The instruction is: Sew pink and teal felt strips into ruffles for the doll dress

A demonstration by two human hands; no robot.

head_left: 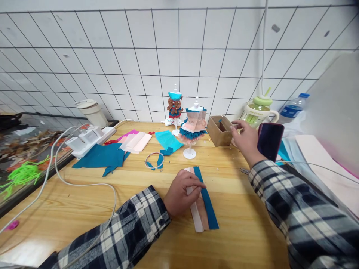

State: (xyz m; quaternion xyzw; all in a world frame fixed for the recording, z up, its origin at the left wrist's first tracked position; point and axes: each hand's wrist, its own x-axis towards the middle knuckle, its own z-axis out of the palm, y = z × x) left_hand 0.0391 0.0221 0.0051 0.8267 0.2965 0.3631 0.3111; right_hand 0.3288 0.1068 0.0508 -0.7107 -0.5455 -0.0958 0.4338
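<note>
My left hand (183, 194) rests on layered strips of crepe paper, its fingers curled and the thumb and index finger pinched at them. A teal strip (211, 213) lies on the right side, a peach strip (202, 213) in the middle and a pale pink strip (196, 216) at the left. My right hand (244, 140) reaches to the small open cardboard box (220, 136), its bent fingers closed at the right rim. Left of the box stands a white mini dress form (190, 153) wearing a peach paper top and a ruffled teal and peach skirt.
A second dressed form (175, 108) stands behind. Teal paper (101, 157), turquoise paper (168, 140) and a ring (154, 160) lie leftward. A power strip (92, 140) trails white cables. A phone (269, 141), metal tool tips (244, 170), a jug (259, 110) and a water bottle (293, 108) are rightward.
</note>
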